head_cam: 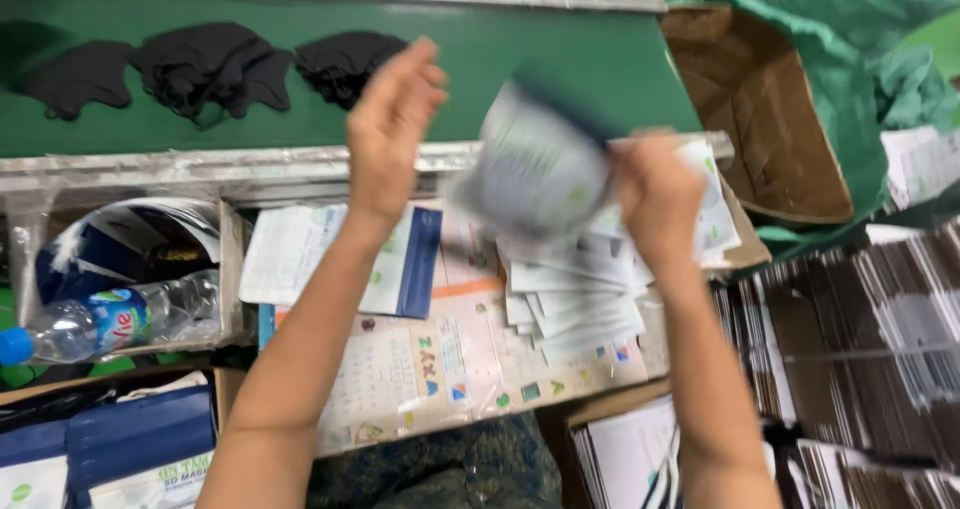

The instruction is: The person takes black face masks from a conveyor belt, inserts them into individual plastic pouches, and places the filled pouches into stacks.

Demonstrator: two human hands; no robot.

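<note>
A: Held what?
B: A flat white packet (535, 169), blurred, raised above the work surface and in front of the green conveyor belt (560, 54).

A: Gripped how?
B: Pinched at its right edge by the right hand (655, 194), fingers closed on it. Left hand (392, 119) lifted just left of the packet, fingers together and slightly curled, apart from it, holding nothing.

A: Directly below?
B: A fanned stack of similar white packets (575, 294), lying on a printed sheet (440, 369) that covered the surface. To the left of the stack, a white and blue carton (340, 259), lying flat.

A: Farther out?
B: Black masks (210, 69) in a row on the belt, well behind the hands. A plastic water bottle (110, 319) on its side at far left. Flattened brown cardboard (860, 339) stacked at right, and an open cardboard box (760, 99) beside green cloth (850, 59) at upper right.
</note>
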